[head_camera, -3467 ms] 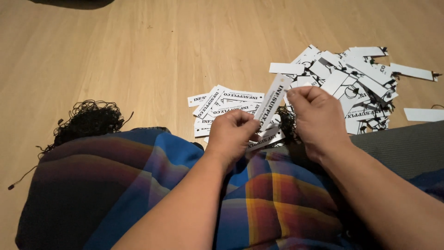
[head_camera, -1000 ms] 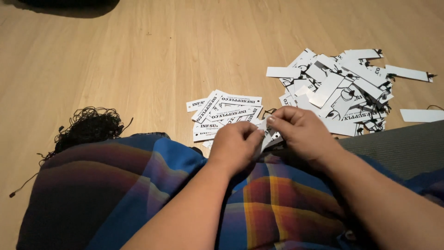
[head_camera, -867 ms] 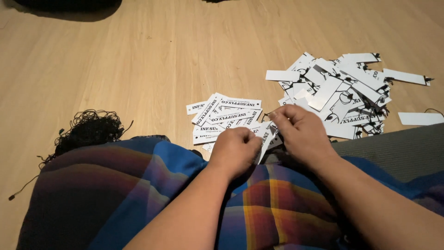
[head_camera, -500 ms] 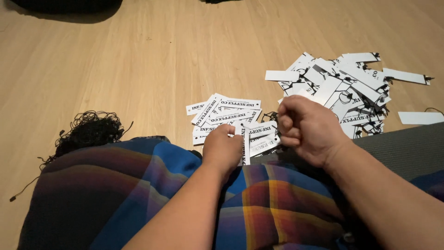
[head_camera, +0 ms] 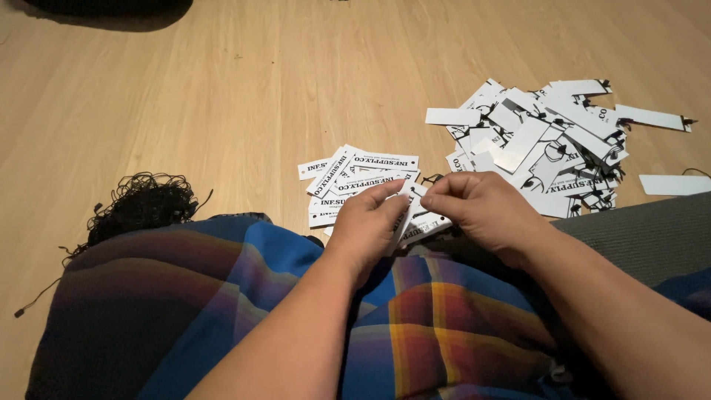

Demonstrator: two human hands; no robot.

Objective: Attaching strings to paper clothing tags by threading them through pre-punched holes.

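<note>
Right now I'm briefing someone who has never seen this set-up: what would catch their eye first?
Both hands meet at the centre: the left hand and right hand pinch a white paper tag between them, above a plaid cloth. A loose heap of white tags sprawls at upper right on the wooden floor, a neater small stack lies just ahead, and a tangle of black string sits at left.

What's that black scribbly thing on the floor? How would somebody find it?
Start at the wooden floor and go to the left edge of the plaid cloth on the person's lap. Right above that edge sits a tangle of black strings. It is dark, round and fuzzy, unlike the flat white paper tags lying by the hands.
</note>
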